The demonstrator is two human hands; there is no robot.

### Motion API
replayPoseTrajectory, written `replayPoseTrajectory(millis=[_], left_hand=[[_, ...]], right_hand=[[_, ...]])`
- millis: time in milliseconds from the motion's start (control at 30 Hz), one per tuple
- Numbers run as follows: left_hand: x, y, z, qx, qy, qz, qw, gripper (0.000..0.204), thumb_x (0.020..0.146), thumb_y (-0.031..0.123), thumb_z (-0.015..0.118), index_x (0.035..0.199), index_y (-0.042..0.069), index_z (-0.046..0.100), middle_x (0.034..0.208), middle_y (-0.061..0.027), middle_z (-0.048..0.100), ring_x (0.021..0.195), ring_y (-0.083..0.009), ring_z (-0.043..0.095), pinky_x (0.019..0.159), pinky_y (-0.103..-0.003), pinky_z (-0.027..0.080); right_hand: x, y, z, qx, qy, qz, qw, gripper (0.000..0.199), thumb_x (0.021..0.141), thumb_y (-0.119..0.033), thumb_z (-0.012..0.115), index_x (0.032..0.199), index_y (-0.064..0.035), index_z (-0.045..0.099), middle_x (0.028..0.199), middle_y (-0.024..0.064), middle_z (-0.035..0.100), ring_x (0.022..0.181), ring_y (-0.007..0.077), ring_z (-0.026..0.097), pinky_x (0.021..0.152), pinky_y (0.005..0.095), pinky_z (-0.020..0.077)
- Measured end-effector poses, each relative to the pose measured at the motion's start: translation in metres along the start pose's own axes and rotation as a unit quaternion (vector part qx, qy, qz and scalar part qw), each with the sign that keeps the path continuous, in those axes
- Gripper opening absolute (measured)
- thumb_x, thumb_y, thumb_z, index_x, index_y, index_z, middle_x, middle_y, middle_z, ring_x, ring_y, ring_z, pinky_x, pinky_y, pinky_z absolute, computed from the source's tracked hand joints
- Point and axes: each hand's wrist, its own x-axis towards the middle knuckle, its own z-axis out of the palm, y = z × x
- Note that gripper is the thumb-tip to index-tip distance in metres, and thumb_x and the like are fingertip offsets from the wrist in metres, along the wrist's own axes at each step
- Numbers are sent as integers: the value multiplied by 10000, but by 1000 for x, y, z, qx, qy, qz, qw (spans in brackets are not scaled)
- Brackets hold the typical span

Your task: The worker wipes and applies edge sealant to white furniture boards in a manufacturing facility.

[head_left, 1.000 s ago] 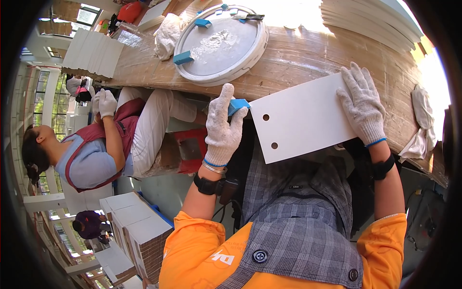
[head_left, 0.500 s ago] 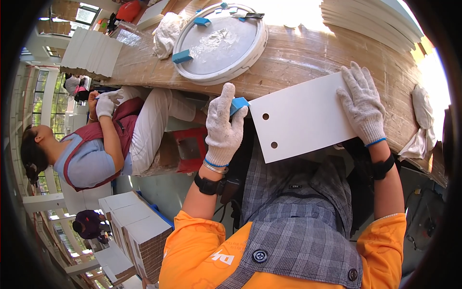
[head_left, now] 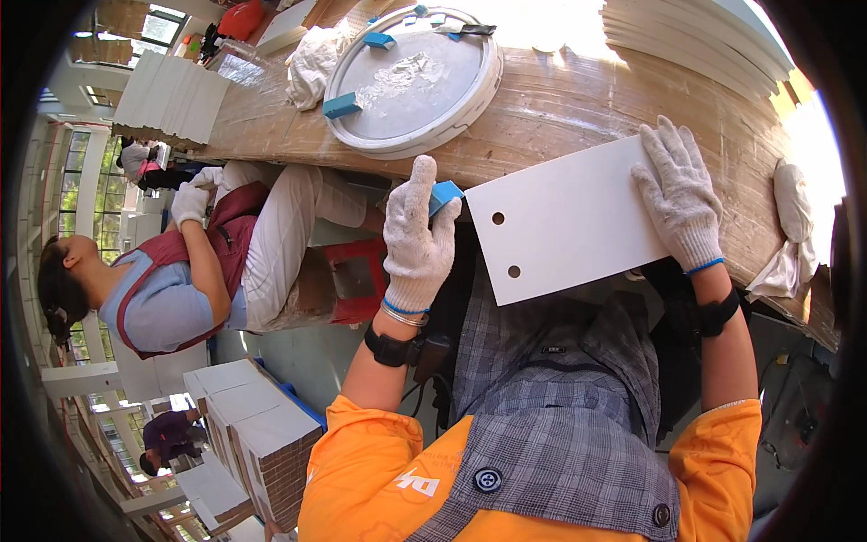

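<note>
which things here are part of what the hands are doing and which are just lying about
In use:
- left hand gripping small blue block
- right hand pressing flat white drilled panel

Lying about:
- round grey lid
- crumpled white rag
- stacked white boards

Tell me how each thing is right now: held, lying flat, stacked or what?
White board: flat, overhanging the bench edge.
Right hand: open, pressing the board.
Left hand: shut on blue block at the board's edge.
Round lid: lying flat, smeared.
White panels: stacked.
</note>
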Motion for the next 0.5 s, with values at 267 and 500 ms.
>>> replayPoseTrajectory(millis=[267,500], left_hand=[[2,-2,0,20,8,37,999,676,805,24,695,1409,60,395,992,-149,569,873,-306,542,790,-398,461],[-2,2,2,0,-2,18,1000,674,807,34,695,1409,59,393,992,-152,570,873,-309,545,783,-400,460]], right_hand=[[0,0,0,-4,2,-3,1000,511,927,-373,515,1383,-150,461,1493,95,346,1385,339,280,1141,426,235],[1,0,0,0,2,-3,1000,511,922,-366,524,1379,-145,465,1488,98,354,1384,341,281,1140,425,237]])
